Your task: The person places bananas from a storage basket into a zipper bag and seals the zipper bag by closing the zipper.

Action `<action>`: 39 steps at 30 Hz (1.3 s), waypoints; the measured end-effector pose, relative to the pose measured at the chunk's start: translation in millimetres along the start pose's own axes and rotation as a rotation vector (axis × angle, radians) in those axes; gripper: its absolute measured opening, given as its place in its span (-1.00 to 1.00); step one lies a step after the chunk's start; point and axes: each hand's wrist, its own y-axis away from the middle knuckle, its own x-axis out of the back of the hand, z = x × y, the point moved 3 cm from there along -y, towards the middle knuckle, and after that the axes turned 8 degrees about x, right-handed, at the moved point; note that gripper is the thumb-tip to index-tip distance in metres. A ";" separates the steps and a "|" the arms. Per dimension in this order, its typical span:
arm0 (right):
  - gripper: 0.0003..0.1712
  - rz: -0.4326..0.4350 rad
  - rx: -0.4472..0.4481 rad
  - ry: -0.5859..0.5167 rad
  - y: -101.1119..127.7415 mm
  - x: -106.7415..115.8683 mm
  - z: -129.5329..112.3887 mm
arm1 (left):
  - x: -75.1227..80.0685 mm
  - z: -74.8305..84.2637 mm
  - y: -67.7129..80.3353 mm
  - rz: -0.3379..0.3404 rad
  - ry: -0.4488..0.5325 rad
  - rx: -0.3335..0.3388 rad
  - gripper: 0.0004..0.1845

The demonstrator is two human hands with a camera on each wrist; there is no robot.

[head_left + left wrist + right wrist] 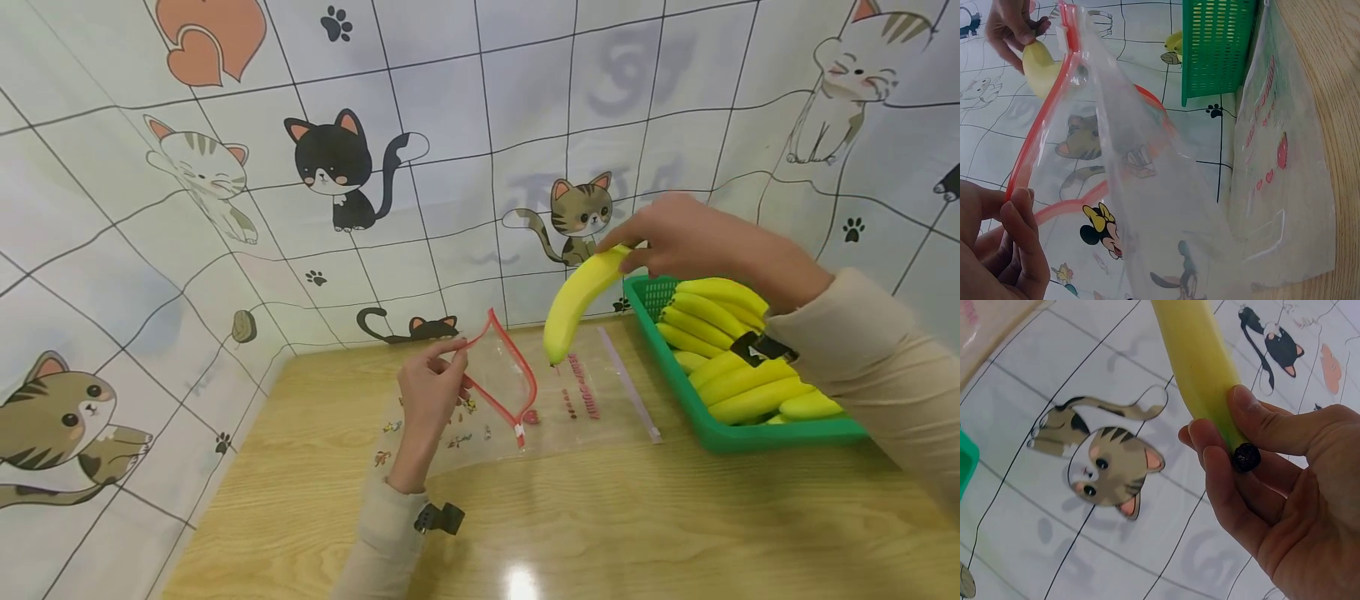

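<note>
Here, banana (579,298) hangs from right hand (678,237), above bag (501,379).

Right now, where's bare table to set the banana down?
Bare wood runs along the near edge of the table, in front of the zip bag and the green basket. Crowded: the far middle, filled by bags, and the right, taken by the basket.

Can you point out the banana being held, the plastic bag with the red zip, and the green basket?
banana (577,302): head view, middle of its yellow body.
plastic bag (501,373): head view, clear wall below the red zip.
green basket (757,435): head view, front rim.
</note>
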 end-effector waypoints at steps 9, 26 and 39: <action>-0.57 -0.009 0.032 -0.072 -26.5 -23.6 -23.6 | 0.2 -1.2 1.7 0.015 -0.005 0.058 -0.69; -0.62 -0.019 0.155 -0.152 -66.8 -83.1 -68.7 | -0.1 0.0 3.1 0.034 -0.005 0.043 -0.73; -0.71 -0.057 0.095 -0.141 -99.5 -126.3 -90.7 | 0.1 5.2 1.0 0.016 0.036 0.017 -0.77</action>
